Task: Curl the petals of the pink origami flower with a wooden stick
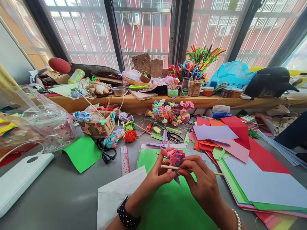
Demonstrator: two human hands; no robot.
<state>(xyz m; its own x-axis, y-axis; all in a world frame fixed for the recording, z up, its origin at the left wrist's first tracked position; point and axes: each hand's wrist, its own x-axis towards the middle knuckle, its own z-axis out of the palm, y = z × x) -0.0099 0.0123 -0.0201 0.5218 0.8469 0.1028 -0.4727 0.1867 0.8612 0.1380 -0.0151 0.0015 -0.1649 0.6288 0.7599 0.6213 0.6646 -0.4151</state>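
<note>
Pink-and-purple folded paper flower (174, 157) on a thin wooden stick (217, 173), held above the green paper sheet (168, 204) on the grey table (59, 195). Left hand (159, 174) pinches the flower; right hand (200, 180) pinches the stick, hiding its middle. Woven basket (99, 126) behind holds paper flowers, contents unclear.

Two hands are counted, the left hand (159, 174) and the right hand (200, 182), with one pink paper flower (174, 157) and one wooden stick (192, 169) held between them. One ruler (124, 160), one pair of scissors (174, 136) and one white power bank (20, 179) are recorded. Finished paper roses near the woven basket (99, 126) number perhaps four, though clutter hides some.
</note>
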